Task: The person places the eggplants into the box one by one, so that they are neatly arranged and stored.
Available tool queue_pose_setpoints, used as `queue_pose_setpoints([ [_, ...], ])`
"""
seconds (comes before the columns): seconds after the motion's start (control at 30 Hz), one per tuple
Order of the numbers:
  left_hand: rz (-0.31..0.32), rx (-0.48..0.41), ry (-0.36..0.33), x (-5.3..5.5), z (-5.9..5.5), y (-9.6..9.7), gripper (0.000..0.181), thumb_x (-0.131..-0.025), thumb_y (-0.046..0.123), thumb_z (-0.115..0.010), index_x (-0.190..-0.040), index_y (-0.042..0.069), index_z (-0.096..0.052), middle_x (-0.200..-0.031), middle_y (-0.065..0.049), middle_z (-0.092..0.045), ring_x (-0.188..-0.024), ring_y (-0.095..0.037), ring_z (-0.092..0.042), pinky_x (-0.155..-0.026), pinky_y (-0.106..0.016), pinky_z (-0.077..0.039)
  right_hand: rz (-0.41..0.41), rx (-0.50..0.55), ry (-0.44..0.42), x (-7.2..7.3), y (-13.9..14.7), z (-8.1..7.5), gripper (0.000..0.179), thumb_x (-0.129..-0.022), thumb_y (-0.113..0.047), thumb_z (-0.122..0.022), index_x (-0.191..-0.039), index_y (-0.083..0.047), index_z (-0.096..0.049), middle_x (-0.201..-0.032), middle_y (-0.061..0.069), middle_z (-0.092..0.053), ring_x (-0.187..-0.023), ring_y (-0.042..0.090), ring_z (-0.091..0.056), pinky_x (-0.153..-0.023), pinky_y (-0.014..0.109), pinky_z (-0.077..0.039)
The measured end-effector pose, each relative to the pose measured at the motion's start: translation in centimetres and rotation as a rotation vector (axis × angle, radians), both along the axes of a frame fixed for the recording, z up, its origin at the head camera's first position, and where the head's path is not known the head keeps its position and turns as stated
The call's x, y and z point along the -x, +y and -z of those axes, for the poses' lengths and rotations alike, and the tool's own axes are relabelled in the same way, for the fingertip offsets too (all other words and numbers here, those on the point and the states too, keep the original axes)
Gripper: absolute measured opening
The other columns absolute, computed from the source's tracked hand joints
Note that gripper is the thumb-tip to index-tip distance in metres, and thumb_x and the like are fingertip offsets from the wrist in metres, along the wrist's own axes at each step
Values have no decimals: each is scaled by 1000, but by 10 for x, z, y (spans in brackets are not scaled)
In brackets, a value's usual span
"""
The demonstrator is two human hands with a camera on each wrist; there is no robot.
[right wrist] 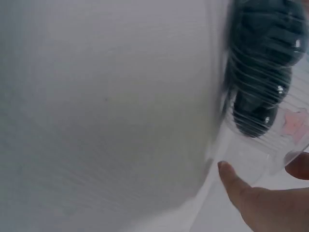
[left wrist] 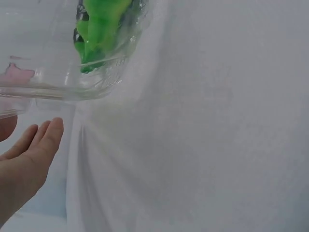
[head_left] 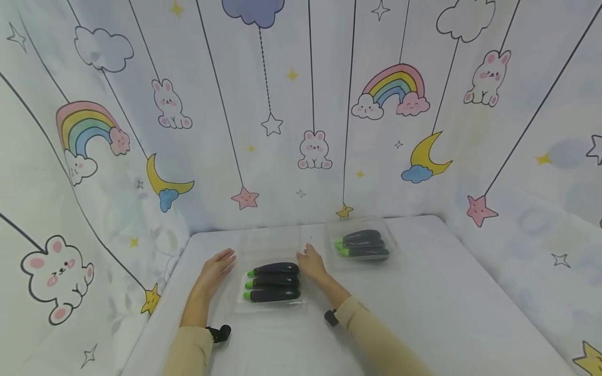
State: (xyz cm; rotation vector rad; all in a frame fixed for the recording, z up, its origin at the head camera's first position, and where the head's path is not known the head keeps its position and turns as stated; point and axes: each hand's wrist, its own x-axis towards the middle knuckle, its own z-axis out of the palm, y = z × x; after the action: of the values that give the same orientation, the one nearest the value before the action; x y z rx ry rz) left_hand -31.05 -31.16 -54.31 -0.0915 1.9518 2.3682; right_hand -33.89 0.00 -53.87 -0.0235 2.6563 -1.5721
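Three dark eggplants with green stem ends lie side by side in a clear plastic clamshell box, its lid folded back toward the wall. At the box's left side is my left hand, fingers straight, thumb close to the rim in the left wrist view. My right hand is at the right side near the hinge, its index finger extended and thumb by the box edge. Whether either hand touches the plastic is hard to tell. The right wrist view shows the eggplants' rounded dark ends through the wall.
Back right on the white table stands a second clear box with several eggplants inside. A patterned cloth wall encloses the table's back and sides.
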Motion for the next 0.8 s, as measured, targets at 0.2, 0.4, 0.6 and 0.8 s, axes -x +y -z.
queue_pose_setpoints([
  [0.2, 6, -236, -15, 9, 7, 6, 61, -109, -9, -34, -162, -9, -3, -171, -27, -4, -159, -35, -12, -131, -38, -16, -32, 111, -76, 6, 4, 14, 58, -104, -21, -53, -156, 3, -41, -141, 25, -61, -130, 41, -59, -110, 55, -50],
  [0.4, 12, -381, -36, 11, 9, 7, 59, -108, -13, -26, -162, -8, -4, -172, -25, -3, -160, -33, -8, -130, -36, -14, -57, 288, -115, 7, 4, 16, 60, -102, -16, -55, -157, 2, -40, -138, 21, -66, -130, 37, -62, -113, 52, -48],
  [0.6, 24, -443, -25, 13, 6, 11, 59, -108, -13, -26, -164, -6, -6, -173, -22, -4, -160, -32, -9, -130, -36, -14, -38, 409, -109, 4, 5, 14, 58, -103, -11, -56, -156, 2, -40, -137, 22, -66, -126, 35, -65, -116, 52, -46],
  [0.8, -20, -475, -18, 13, 0, 14, 70, -104, -18, -27, -166, 2, -1, -173, -19, -7, -160, -31, -11, -130, -38, -19, -35, 473, -97, 7, 6, 14, 57, -101, -7, -60, -156, -1, -42, -139, 19, -65, -124, 31, -67, -114, 51, -48],
])
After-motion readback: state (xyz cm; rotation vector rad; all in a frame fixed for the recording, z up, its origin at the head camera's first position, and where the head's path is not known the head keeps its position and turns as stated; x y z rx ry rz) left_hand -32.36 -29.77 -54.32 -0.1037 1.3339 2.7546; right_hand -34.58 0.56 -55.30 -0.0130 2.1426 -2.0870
